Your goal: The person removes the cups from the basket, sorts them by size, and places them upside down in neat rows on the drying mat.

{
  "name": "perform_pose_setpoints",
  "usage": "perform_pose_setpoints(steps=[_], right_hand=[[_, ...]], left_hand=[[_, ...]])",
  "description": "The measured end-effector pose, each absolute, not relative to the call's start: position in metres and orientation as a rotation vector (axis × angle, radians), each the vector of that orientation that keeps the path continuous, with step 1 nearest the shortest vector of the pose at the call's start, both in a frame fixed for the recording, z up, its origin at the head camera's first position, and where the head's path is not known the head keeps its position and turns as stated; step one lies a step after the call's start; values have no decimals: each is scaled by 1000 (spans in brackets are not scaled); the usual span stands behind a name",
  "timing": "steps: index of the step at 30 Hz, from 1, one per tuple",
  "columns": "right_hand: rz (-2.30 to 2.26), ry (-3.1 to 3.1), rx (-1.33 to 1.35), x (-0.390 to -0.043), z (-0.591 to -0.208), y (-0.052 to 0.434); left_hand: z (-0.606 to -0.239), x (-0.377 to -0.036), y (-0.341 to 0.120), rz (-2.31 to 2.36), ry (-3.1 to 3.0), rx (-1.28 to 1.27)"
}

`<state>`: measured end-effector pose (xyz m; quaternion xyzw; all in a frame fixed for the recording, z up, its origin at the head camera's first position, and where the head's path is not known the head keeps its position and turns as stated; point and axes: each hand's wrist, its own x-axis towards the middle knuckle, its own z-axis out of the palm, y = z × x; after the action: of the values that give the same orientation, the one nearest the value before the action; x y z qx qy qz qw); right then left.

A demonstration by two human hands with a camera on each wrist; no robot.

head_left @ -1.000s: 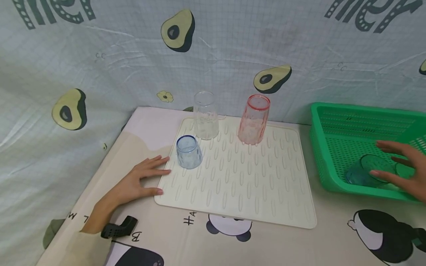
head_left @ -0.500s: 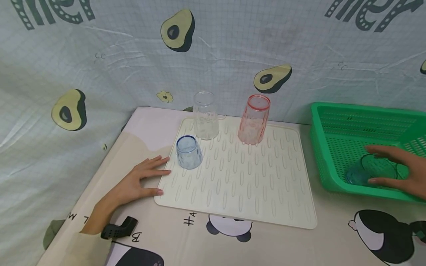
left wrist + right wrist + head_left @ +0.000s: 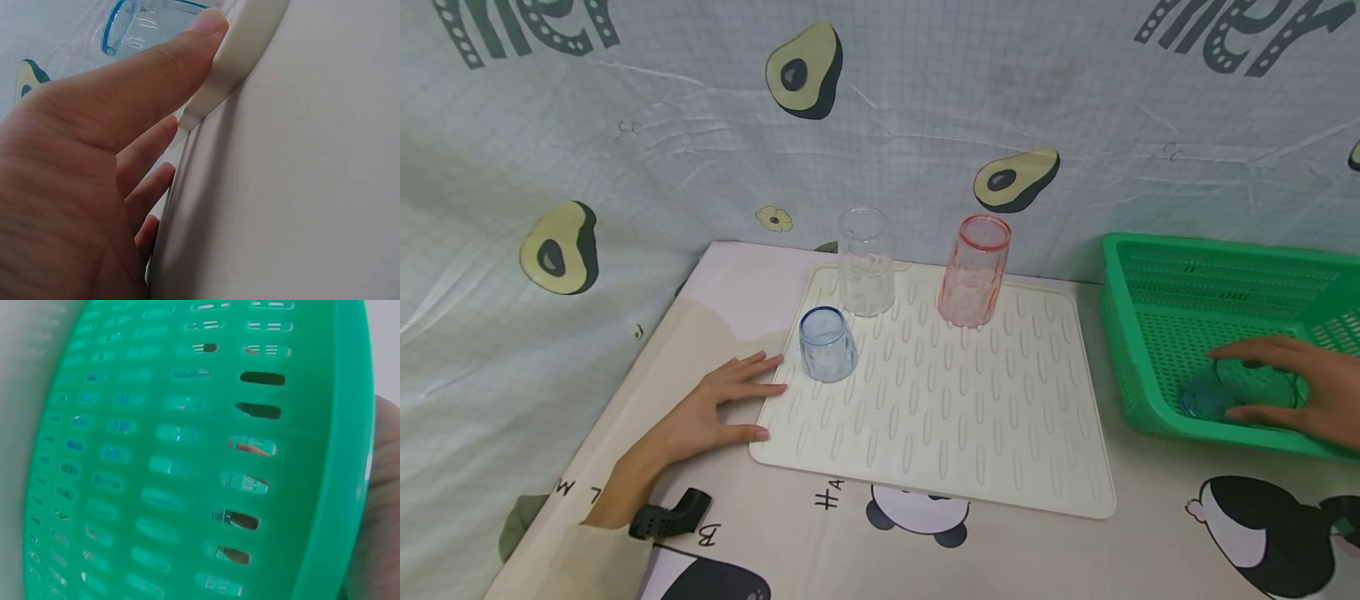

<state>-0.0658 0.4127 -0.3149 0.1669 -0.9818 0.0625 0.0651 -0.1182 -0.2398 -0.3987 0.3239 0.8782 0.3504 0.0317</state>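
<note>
Head cam: right hand (image 3: 1296,392) curls round the teal cup (image 3: 1213,398) lying w/ its side on the green basket (image 3: 1157,275) floor, at its near-left corner. Left hand (image 3: 718,412) lies spread flat vs the drying mat (image 3: 940,417) near-left edge, prob. steadying it.

Head view high over table, left wrist close at mat (image 3: 250,44) edge, right wrist against basket (image 3: 187,456) wall

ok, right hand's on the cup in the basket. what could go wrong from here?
1. The blue cup lies on its side in the green basket; the right hand spans its rim, so it could slip or catch the front wall on lifting.
2. The left hand only rests at the mat edge; a bump could topple the tall pink cup.
</note>
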Motion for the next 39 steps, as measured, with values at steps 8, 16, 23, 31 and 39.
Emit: perform_pose_setpoints(steps=[8,16,23,31,39], right_hand=[[152,-2878,562,-65,-312,408],[200,-2738,619,-67,-309,408],[311,-2650,582,-64,-300,401],[338,-2568,618,-63,-281,386],[313,-2527,632,-61,-265,370]], left_hand=[[-400,-119,-239,1081,2704,1010],[-400,-118,-240,1086,2706,1015],[-398,-117,-239,1071,2709,988],[-398,-117,-239,1067,2716,965],[-392,-116,-238,1079,2731,810]])
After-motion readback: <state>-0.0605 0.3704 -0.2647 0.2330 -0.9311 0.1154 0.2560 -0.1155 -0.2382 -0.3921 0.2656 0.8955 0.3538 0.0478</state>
